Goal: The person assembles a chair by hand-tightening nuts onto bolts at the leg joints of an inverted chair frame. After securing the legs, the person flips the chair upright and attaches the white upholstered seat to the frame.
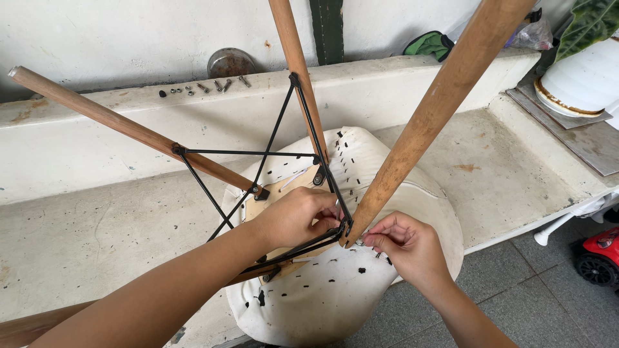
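An upturned chair lies on a pale concrete ledge (77, 238), its white seat (335, 303) facing down and its wooden legs pointing up. The seat's underside is dotted with small black staples, and it overhangs the front edge of the ledge.

The left hand (293, 216) rests on the seat just left of the nearest leg (432, 116), fingers curled together and pressed against the black wire bracing (271, 154) where it meets the foot of that leg. Whether it pinches anything small there cannot be told. The right hand (406, 241) sits just right of the same joint, thumb and fingertips drawn together at the leg's base, seemingly on a small metal fastener that is too tiny to make out. Both hands almost touch across the leg.

The wire bracing crosses between the legs and stands directly over the left hand. A second leg (296, 64) rises behind the seat, and a third leg (122, 125) slants up to the left.

Behind the chair, on a raised sill, lie several loose screws and bolts (206, 87), well apart from the hands. A rusty round disc (230, 62) leans on the wall behind them. Far right of the chair stands a white plant pot (583, 77) on a grey tile, and a red toy car (599, 254) sits on the floor below the ledge.
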